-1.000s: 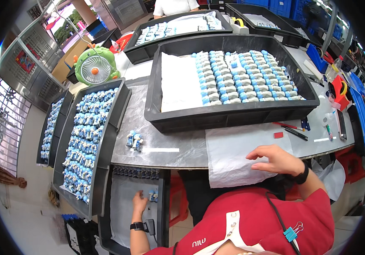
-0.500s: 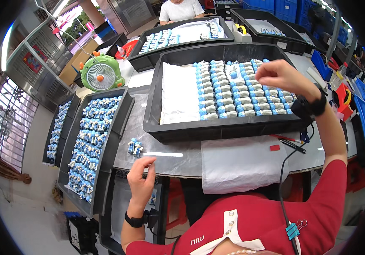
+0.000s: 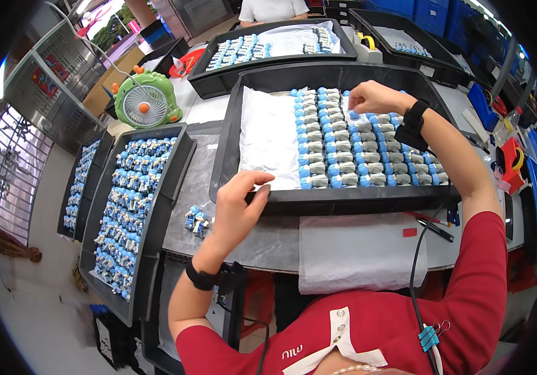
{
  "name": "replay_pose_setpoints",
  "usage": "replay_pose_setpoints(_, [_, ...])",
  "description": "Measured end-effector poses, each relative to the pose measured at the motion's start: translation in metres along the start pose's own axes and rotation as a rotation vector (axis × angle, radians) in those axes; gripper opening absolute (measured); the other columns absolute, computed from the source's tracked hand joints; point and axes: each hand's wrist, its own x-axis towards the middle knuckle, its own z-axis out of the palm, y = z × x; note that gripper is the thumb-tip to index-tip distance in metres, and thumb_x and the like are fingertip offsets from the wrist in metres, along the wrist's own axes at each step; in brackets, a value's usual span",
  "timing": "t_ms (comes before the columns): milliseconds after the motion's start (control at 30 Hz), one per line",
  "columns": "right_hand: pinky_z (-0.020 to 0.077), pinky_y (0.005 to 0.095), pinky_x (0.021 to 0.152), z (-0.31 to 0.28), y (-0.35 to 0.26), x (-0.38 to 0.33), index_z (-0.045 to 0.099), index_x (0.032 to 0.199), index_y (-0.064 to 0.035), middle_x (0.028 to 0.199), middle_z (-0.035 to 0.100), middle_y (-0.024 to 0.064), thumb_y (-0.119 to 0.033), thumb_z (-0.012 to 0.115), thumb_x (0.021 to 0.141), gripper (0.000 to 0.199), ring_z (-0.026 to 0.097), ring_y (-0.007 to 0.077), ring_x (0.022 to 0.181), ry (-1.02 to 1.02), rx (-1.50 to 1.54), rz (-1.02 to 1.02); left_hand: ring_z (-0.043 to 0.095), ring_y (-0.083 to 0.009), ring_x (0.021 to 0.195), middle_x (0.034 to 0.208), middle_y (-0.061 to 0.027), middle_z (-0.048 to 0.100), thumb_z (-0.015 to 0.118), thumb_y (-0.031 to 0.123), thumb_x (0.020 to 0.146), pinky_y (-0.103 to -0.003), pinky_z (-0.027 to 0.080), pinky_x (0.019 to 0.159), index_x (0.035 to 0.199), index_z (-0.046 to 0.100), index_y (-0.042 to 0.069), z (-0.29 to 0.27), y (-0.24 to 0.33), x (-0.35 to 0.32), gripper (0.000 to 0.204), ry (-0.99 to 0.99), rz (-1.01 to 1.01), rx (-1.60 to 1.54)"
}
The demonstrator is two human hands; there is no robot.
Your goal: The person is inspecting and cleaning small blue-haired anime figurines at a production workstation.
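Note:
My right hand (image 3: 377,98) is over the back of the large black tray (image 3: 343,199), its fingers bent down in a pinch. At the fingertips is a small blue-headed figurine (image 3: 353,116) in a gap among the rows; whether they grip it is hidden. Rows of blue and grey-white figurines (image 3: 340,150) lie on white paper (image 3: 267,134) in this tray. My left hand (image 3: 237,206) hovers by the tray's near left corner, thumb and forefinger apart, nothing visible between them. Left of it, a few blue and white figurines (image 3: 197,221) lie on the table.
Two black trays of figurines (image 3: 134,219) (image 3: 84,187) stand at the left. A green fan (image 3: 146,103) is behind them. More trays (image 3: 271,65) and a person in white (image 3: 273,9) are at the back. White paper (image 3: 362,250) and pens (image 3: 437,230) lie in front; a cable (image 3: 413,269) hangs there.
My left hand has risen forward to the tray's near corner. My right hand has moved left, down to the small figurine in the gap. The view has shifted slightly.

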Motion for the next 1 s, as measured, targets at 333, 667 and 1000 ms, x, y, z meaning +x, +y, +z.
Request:
replay_pose_setpoints(333, [0.0444, 0.0382, 0.09, 0.031, -0.021, 0.111, 0.061, 0.111, -0.009, 0.108, 0.058, 0.0185, -0.02, 0.066, 0.069, 0.044, 0.054, 0.0332, 0.107, -0.06, -0.18, -0.035, 0.063, -0.0145, 0.085, 0.093, -0.0086, 0.067, 0.063, 0.007, 0.083, -0.026, 0.051, 0.073, 0.101, 0.064, 0.002, 0.019, -0.028, 0.038, 0.019, -0.19, -0.14, -0.048])
replay_pose_setpoints(667, [0.0434, 0.0415, 0.092, 0.033, -0.02, 0.153, 0.037, 0.14, -0.0207, 0.127, 0.049, 0.0187, -0.031, 0.072, 0.057, 0.091, 0.048, 0.0354, 0.118, -0.455, -0.095, 0.136, 0.063, -0.0146, 0.081, 0.091, -0.0082, 0.067, 0.063, 0.008, 0.084, -0.026, 0.05, 0.07, 0.099, 0.065, 0.001, 0.011, -0.026, 0.037, 0.017, -0.194, -0.145, -0.215])
replay_pose_setpoints(1000, [0.046, 0.0406, 0.086, 0.041, -0.025, 0.16, 0.04, 0.133, -0.0245, 0.133, 0.032, 0.0147, -0.027, 0.071, 0.057, 0.083, 0.048, 0.0356, 0.115, -0.499, -0.258, 0.091, 0.063, -0.014, 0.079, 0.09, -0.0089, 0.067, 0.062, 0.006, 0.084, -0.025, 0.049, 0.07, 0.097, 0.065, 0.0, 0.008, -0.026, 0.038, 0.016, -0.211, -0.163, -0.294])
